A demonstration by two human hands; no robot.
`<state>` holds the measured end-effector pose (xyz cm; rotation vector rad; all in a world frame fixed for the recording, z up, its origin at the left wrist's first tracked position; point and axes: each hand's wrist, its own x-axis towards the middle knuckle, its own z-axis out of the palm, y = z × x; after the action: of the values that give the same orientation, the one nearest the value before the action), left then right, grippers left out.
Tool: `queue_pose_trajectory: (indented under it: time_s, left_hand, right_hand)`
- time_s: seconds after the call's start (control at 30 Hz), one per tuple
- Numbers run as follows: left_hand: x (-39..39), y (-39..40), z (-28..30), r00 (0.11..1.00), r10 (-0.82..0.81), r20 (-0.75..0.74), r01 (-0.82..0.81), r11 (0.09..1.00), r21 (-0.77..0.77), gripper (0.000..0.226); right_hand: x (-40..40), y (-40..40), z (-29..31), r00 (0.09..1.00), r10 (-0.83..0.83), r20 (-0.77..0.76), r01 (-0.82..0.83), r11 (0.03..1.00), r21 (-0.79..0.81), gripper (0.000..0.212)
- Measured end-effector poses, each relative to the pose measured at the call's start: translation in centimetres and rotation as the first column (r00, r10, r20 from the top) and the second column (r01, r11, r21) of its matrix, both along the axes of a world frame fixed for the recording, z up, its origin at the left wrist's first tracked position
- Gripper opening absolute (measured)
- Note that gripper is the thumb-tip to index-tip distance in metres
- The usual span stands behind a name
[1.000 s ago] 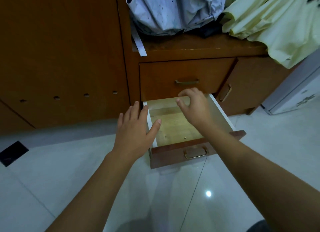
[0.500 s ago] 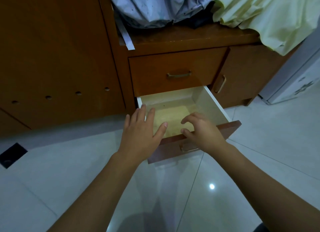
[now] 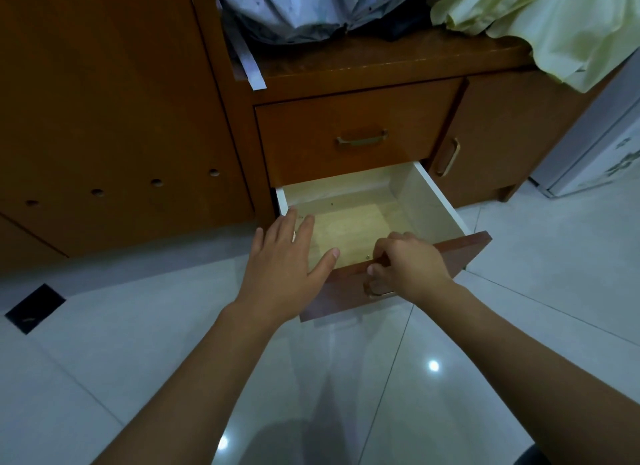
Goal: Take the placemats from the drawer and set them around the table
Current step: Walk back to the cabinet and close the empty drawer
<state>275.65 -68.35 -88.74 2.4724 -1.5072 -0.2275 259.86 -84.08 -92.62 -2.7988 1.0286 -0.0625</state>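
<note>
your right hand (image 3: 408, 268) curls over the open lower drawer's (image 3: 433, 204) front edge, gripping it; your left hand (image 3: 282, 267) hovers spread flat just beside it.

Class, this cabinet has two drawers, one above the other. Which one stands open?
The lower drawer, pulled out so its pale inside shows. The upper drawer sits flush and closed.

The right hand (image 3: 410, 268) covers most of the drawer (image 3: 429, 201) handle (image 3: 377, 293); its fingertips are curled out of sight. The left hand (image 3: 284, 267) hides the drawer's near left corner. Grey cloth (image 3: 294, 10) and yellow cloth (image 3: 554, 21) run off the top edge.
</note>
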Motion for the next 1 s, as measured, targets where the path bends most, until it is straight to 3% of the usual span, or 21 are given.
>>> queue_pose_trajectory:
  time_s: [0.57,0.87,1.0]
  left_hand:
    - [2.3,0.1,0.2,0.996,0.079,-0.040,-0.078,0.997,0.020,0.071]
    - [2.5,0.7,-0.4,0.998,0.051,-0.039,-0.049,0.998,0.045,0.071]
    - [2.4,0.4,-0.5,0.997,0.050,-0.059,-0.048,0.998,0.030,0.070]
  right_hand:
    - [3.7,-1.9,-1.7,0.979,-0.112,0.170,0.111,0.994,0.011,0.023]
    - [4.6,-2.0,-1.8,0.978,-0.145,0.152,0.134,0.988,0.082,0.027]
    - [3.8,-0.6,-2.7,0.952,-0.023,0.304,0.061,0.991,-0.116,0.024]
